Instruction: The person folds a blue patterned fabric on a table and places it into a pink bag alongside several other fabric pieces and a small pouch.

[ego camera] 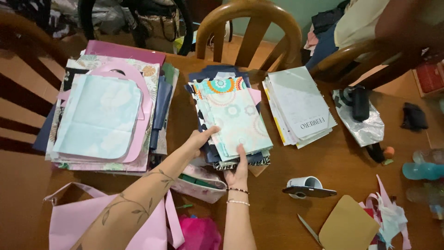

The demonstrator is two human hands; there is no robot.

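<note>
Both my hands are on the middle stack of patterned paper sheets (231, 122), which sits on the wooden table (296, 162) just in front of the curved-back chair (249, 28). My left hand (200, 139) comes in at the stack's left edge, fingers lying loosely together with the thumb stretched out flat over the top sheet, so the edge sits between thumb and fingers; how firmly they grip underneath I cannot tell. My right hand (238, 172) is at the near edge of the stack, the thumb pressed up onto the pale mint top sheet (238, 125) and the other fingers tucked under the pile, out of sight. The sheets look thin and light, floppy one by one but fairly stiff taken as a bundle; they lie fanned and uneven, so I judge they would slide over each other easily. The best hold seems to be at two opposite edges, thumbs on top and fingers beneath, squeezing the whole pile. Left of this stack lies a bigger pile topped by light blue and pink bags (99, 115); right of it, a pile of white papers (298, 106). Nearer me than the stack, touching its near edge, is a small floral pouch (199, 185), and off to its right a tape dispenser (307, 186).
</note>
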